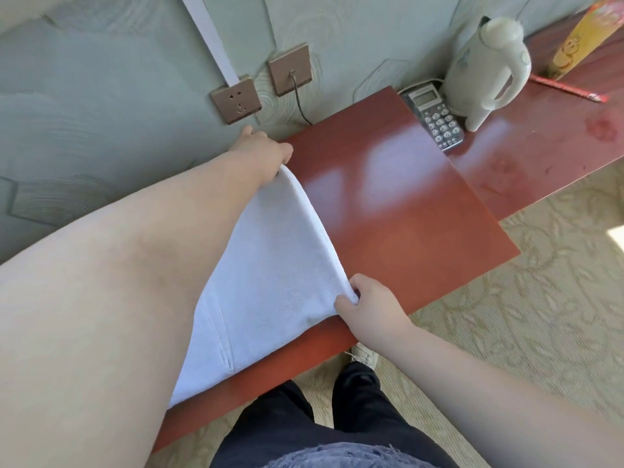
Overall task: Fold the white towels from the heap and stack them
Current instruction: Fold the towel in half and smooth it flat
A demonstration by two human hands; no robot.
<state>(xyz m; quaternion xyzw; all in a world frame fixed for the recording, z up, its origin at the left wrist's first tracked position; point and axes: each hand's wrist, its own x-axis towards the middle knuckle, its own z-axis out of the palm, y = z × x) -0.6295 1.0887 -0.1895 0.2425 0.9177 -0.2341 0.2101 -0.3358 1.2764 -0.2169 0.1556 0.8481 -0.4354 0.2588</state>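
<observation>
Here, a shiny red table (405, 204), a white towel (270, 265) lay on its left side, left hand (261, 153) pinched the far corner, right hand (368, 305) pinched the near corner, pale kettle (486, 69) stood behind, phone (435, 116) beside it, buttons too blurry to read.

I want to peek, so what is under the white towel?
The white towel lies on the red-brown table, which shows beside it. The left hand and right hand pinch its raised edge. Anything beneath the cloth is covered.
</observation>
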